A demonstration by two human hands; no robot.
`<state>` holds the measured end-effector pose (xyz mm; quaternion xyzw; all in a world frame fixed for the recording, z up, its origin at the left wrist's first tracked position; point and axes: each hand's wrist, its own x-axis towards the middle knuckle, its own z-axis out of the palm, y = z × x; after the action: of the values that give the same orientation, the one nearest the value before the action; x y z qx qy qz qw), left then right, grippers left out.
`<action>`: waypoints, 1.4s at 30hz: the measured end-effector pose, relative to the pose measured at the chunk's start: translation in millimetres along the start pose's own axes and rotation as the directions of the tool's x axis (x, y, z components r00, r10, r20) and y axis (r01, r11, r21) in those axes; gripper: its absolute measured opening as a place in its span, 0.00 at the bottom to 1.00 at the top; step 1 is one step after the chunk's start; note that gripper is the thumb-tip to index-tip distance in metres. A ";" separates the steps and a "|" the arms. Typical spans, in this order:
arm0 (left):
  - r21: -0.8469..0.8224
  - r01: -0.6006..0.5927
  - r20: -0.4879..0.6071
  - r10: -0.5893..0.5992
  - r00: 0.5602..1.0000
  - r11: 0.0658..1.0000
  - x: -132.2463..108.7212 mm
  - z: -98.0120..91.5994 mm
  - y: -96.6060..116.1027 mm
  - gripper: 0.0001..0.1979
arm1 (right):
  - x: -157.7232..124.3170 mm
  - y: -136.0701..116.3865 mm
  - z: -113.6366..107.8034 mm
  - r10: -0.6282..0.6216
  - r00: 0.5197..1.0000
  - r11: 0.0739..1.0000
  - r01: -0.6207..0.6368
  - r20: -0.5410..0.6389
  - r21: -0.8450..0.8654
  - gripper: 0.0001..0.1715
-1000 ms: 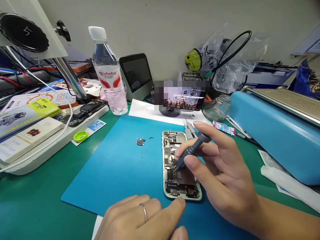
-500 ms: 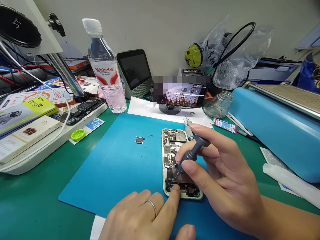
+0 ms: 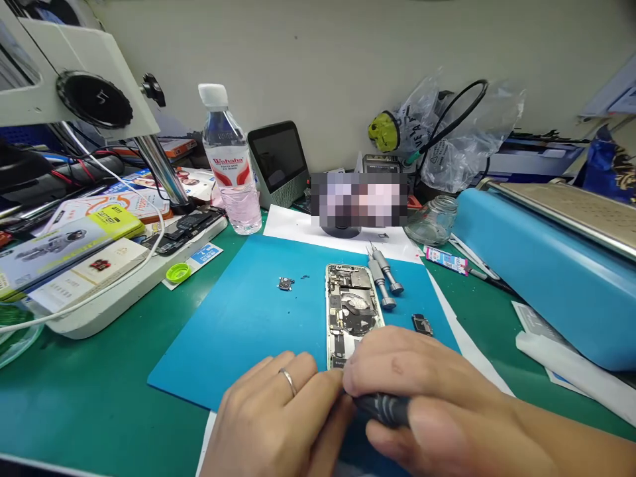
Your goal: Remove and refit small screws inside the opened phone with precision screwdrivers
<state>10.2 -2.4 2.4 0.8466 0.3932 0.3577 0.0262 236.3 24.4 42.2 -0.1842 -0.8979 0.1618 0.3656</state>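
An opened phone (image 3: 350, 308) with its boards bare lies lengthwise on a blue work mat (image 3: 248, 324). My right hand (image 3: 437, 397) covers the phone's near end and is closed round a dark grey screwdriver (image 3: 385, 407), held nearly flat. My left hand (image 3: 278, 417), a ring on one finger, rests with curled fingers against the right hand at the phone's lower left corner. Whether it holds anything is hidden. Two more grey screwdrivers (image 3: 385, 281) lie just right of the phone. A small dark part (image 3: 284, 283) sits on the mat to the left, another small part (image 3: 422, 323) to the right.
A water bottle (image 3: 231, 165), a small dark screen (image 3: 278, 159) and a glass jar (image 3: 433, 218) stand behind the mat. A blue machine (image 3: 546, 265) fills the right side. At the left are a microscope stand (image 3: 79, 86), boxes, cables and a green cap (image 3: 177, 271).
My right hand has drawn back from the phone's middle to its near end, the screwdriver now lying flat. My left hand has moved up against it. The view has shifted.
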 end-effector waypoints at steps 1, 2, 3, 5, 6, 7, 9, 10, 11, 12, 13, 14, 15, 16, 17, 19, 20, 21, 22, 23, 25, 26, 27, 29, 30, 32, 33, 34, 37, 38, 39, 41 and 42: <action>-0.004 -0.023 -0.002 0.023 1.000 1.000 0.8 0.5 -1.7 0.14 | -0.9 2.0 3.7 -0.048 0.997 0.999 0.049 -0.052 0.008 0.48; -0.004 -0.035 -0.003 0.035 0.999 0.999 1.2 1.4 -2.8 0.12 | -1.9 4.3 8.8 -0.037 0.991 0.999 0.042 -0.128 0.031 0.45; -0.003 -0.032 -0.006 0.032 0.999 0.999 1.4 2.5 -3.2 0.10 | -2.6 6.4 14.4 -0.058 0.976 0.997 0.066 -0.208 0.029 0.44; -0.002 -0.006 -0.020 0.006 1.000 1.000 1.1 4.8 -2.2 0.09 | -1.2 8.1 24.3 -0.023 0.955 0.999 0.032 -0.294 0.027 0.39; 0.001 0.008 -0.028 -0.008 1.000 1.000 0.7 5.7 -1.3 0.11 | 1.5 6.7 26.9 0.008 0.941 1.000 0.003 -0.338 0.031 0.36; 0.004 0.019 -0.034 -0.019 0.999 1.000 0.3 6.3 -0.4 0.12 | 5.1 3.9 27.2 0.047 0.924 0.999 -0.036 -0.378 0.038 0.34; 0.015 0.025 -0.032 -0.024 0.999 1.000 -0.8 6.4 0.9 0.15 | 13.6 -5.2 19.6 0.112 0.882 0.994 -0.096 -0.457 0.059 0.32; 0.019 0.023 -0.028 -0.022 0.999 1.000 -1.3 5.8 1.1 0.16 | 17.1 -10.3 11.9 0.132 0.860 0.991 -0.117 -0.493 0.063 0.33; 0.021 0.016 -0.021 -0.016 1.000 1.000 -1.9 4.8 1.1 0.16 | 19.3 -14.7 2.2 0.142 0.840 0.990 -0.133 -0.524 0.054 0.34; 0.022 0.008 -0.016 -0.008 1.000 1.000 -2.5 3.5 0.9 0.16 | 19.6 -17.9 -9.0 0.158 0.821 0.986 -0.160 -0.549 0.046 0.34; 0.024 0.001 -0.015 -0.001 1.000 1.000 -3.0 2.1 0.7 0.17 | 17.9 -19.5 -21.0 0.177 0.786 0.972 -0.232 -0.592 -0.018 0.34; 0.027 -0.007 -0.016 0.008 1.000 1.000 -3.4 0.5 0.5 0.18 | 14.1 -19.1 -33.0 0.227 0.752 0.930 -0.356 -0.618 -0.092 0.34; 0.031 -0.015 -0.016 0.015 1.000 0.999 -3.5 -0.9 0.6 0.19 | 8.7 -16.8 -44.5 0.265 0.725 0.896 -0.429 -0.635 -0.116 0.35; 0.034 -0.020 -0.017 0.021 1.000 0.999 -3.4 -2.2 0.8 0.20 | 2.0 -13.0 -54.8 0.302 0.711 0.866 -0.483 -0.636 -0.129 0.37; 0.037 -0.023 -0.017 0.024 1.000 0.999 -3.0 -3.2 1.4 0.21 | -5.0 -7.8 -63.7 0.341 0.693 0.829 -0.541 -0.635 -0.144 0.38; 0.035 -0.020 -0.004 0.020 1.000 0.999 -1.7 -4.3 3.3 0.18 | -17.5 4.3 -76.6 0.448 0.681 0.740 -0.646 -0.580 -0.187 0.34; 0.033 -0.015 0.006 0.015 1.000 0.999 -1.1 -4.3 4.5 0.15 | -21.7 10.6 -80.8 0.504 0.676 0.694 -0.687 -0.538 -0.214 0.29; 0.032 -0.010 0.015 0.010 1.000 0.999 -0.8 -4.1 5.7 0.11 | -24.2 16.5 -83.7 0.559 0.666 0.648 -0.722 -0.494 -0.241 0.26; 0.031 -0.007 0.026 0.006 1.000 0.999 -0.9 -3.7 6.8 0.08 | -25.0 22.1 -85.7 0.609 0.654 0.606 -0.749 -0.449 -0.269 0.23; 0.031 -0.008 0.036 0.007 0.999 0.999 -1.6 -3.2 7.7 0.06 | -24.4 27.2 -87.0 0.655 0.642 0.569 -0.766 -0.399 -0.299 0.22; 0.031 -0.022 0.055 0.020 0.998 0.999 -4.4 -2.2 9.3 0.10 | -20.3 36.4 -88.6 0.724 0.617 0.510 -0.780 -0.307 -0.363 0.21; 0.032 -0.029 0.067 0.027 0.997 0.999 -6.3 -1.7 10.0 0.12 | -17.8 40.5 -89.2 0.748 0.606 0.488 -0.779 -0.271 -0.395 0.21; 0.034 -0.034 0.078 0.031 0.997 0.999 -8.1 -1.3 10.8 0.13 | -15.4 44.5 -89.6 0.766 0.595 0.468 -0.775 -0.244 -0.425 0.21; 0.045 -0.033 0.094 0.028 0.995 0.998 -11.0 -0.7 12.5 0.15 | -12.2 51.7 -90.0 0.790 0.575 0.432 -0.768 -0.212 -0.473 0.21; 0.053 -0.029 0.102 0.024 0.995 0.998 -11.9 -0.4 13.2 0.16 | -11.4 55.0 -89.9 0.799 0.567 0.418 -0.765 -0.203 -0.491 0.21; 0.068 -0.030 0.122 0.022 0.992 0.997 -12.6 0.2 13.9 0.17 | -11.7 60.6 -88.9 0.809 0.555 0.400 -0.761 -0.193 -0.512 0.21; 0.074 -0.034 0.134 0.024 0.991 0.997 -12.8 0.5 13.9 0.18 | -12.5 62.9 -88.0 0.812 0.552 0.395 -0.760 -0.190 -0.516 0.21; 0.080 -0.040 0.148 0.027 0.989 0.996 -12.9 0.9 13.6 0.19 | -13.6 64.8 -86.8 0.814 0.550 0.395 -0.759 -0.186 -0.518 0.21; 0.096 -0.053 0.187 0.035 0.982 0.994 -14.0 2.5 12.5 0.20 | -17.5 68.4 -82.5 0.821 0.547 0.403 -0.756 -0.161 -0.516 0.21; 0.102 -0.055 0.196 0.034 0.980 0.993 -14.6 3.1 12.2 0.21 | -18.7 68.8 -81.2 0.824 0.546 0.407 -0.755 -0.149 -0.514 0.21; 0.108 -0.055 0.204 0.032 0.979 0.993 -15.2 3.6 11.9 0.22 | -19.6 68.8 -80.0 0.827 0.545 0.412 -0.754 -0.137 -0.512 0.21; 0.123 -0.057 0.213 0.030 0.977 0.991 -16.2 4.5 11.2 0.23 | -20.8 67.4 -78.6 0.831 0.543 0.419 -0.754 -0.120 -0.505 0.21; 0.132 -0.060 0.214 0.030 0.976 0.989 -16.5 4.9 10.5 0.24 | -21.2 66.2 -78.5 0.832 0.542 0.422 -0.756 -0.116 -0.501 0.21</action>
<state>12.9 -19.9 -7.5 0.8882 0.3927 0.2384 0.0010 320.7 85.4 54.7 -0.6605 -0.7359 0.0927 0.1163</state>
